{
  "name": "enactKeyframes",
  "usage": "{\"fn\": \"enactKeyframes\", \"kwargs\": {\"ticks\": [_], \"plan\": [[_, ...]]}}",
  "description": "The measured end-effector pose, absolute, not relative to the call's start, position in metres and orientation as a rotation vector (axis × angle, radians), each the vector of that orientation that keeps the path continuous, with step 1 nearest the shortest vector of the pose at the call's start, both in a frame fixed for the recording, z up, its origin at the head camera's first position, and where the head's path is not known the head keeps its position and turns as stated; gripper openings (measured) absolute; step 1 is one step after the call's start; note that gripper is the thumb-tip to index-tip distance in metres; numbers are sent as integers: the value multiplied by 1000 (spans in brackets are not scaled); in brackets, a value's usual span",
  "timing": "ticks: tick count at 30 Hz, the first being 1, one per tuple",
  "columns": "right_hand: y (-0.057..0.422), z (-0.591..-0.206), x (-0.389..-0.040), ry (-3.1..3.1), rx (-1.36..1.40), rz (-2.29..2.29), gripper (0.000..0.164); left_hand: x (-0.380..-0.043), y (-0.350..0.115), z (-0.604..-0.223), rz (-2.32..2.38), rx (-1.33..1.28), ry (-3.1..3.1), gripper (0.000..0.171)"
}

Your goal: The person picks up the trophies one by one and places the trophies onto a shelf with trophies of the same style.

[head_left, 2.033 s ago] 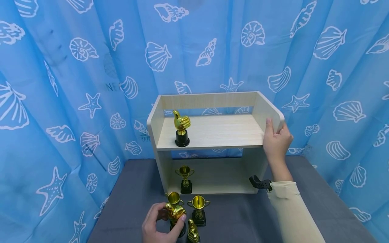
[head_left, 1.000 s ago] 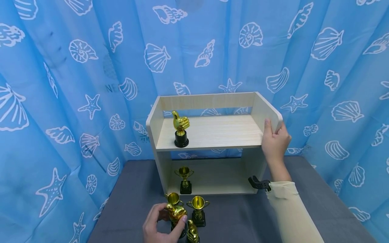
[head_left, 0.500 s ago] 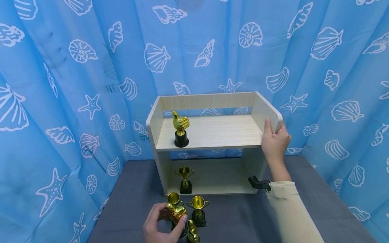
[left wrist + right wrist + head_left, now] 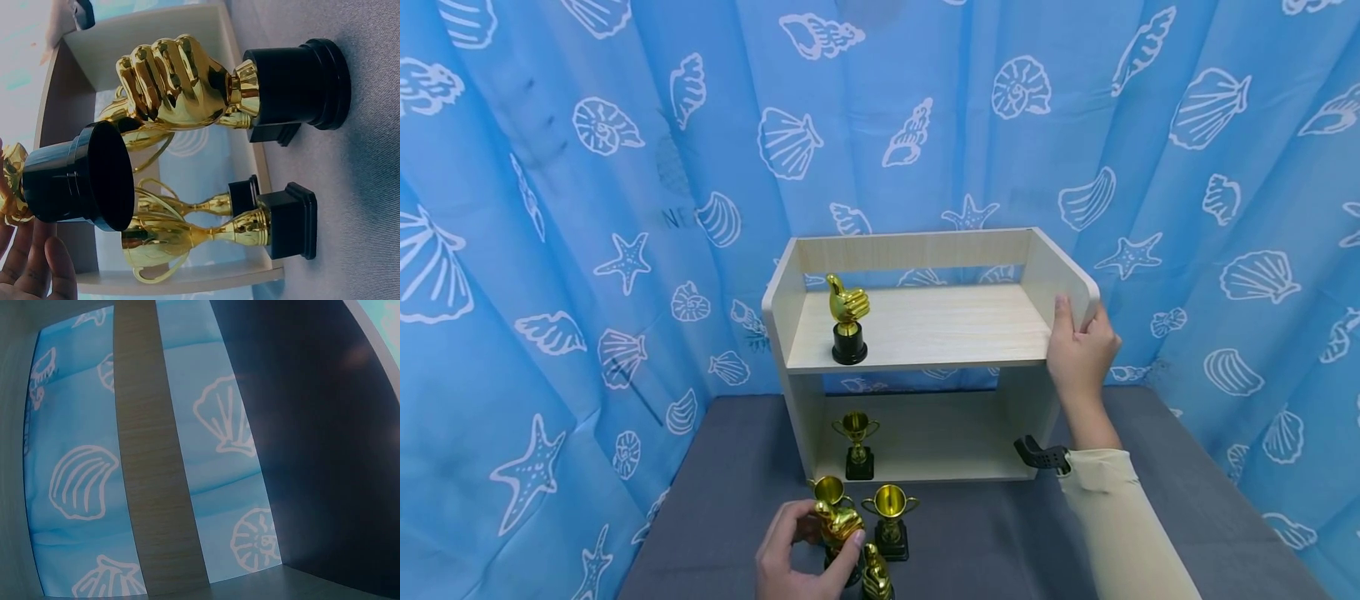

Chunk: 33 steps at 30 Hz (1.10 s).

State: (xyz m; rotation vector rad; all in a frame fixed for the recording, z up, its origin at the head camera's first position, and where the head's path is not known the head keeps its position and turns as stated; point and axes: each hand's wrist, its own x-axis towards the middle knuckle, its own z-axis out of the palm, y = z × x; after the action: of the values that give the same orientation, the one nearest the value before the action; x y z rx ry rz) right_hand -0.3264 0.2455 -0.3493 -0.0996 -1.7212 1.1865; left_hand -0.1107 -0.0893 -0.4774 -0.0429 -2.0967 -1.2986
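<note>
In the head view, my left hand (image 4: 797, 546) pinches a gold thumbs-up trophy (image 4: 838, 525) by its gold top. The left wrist view shows its black base (image 4: 78, 178) raised off the grey cloth and tipped toward the camera. A second thumbs-up trophy (image 4: 877, 573) stands just right of the hand, cut off by the frame's bottom. Two gold cup trophies, one behind the hand (image 4: 828, 490) and one to its right (image 4: 891, 521), stand before the shelf. My right hand (image 4: 1081, 354) grips the right side panel of the two-tier wooden shelf (image 4: 936, 329), thumb on the inner face.
On the upper tier, toward the left, stands a thumbs-up trophy (image 4: 848, 321). Below it, a cup trophy (image 4: 857, 446) occupies the lower tier. A grey cloth (image 4: 970, 550) covers the table, and a blue shell-patterned curtain (image 4: 880, 108) hangs behind.
</note>
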Motion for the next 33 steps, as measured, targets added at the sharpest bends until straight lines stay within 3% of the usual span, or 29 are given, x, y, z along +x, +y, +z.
{"fn": "enactKeyframes", "kwargs": {"ticks": [33], "plan": [[245,-350,-327,-1717,-112,1176,45,-113,-90,-475,-1280,-97,-2068,45]]}}
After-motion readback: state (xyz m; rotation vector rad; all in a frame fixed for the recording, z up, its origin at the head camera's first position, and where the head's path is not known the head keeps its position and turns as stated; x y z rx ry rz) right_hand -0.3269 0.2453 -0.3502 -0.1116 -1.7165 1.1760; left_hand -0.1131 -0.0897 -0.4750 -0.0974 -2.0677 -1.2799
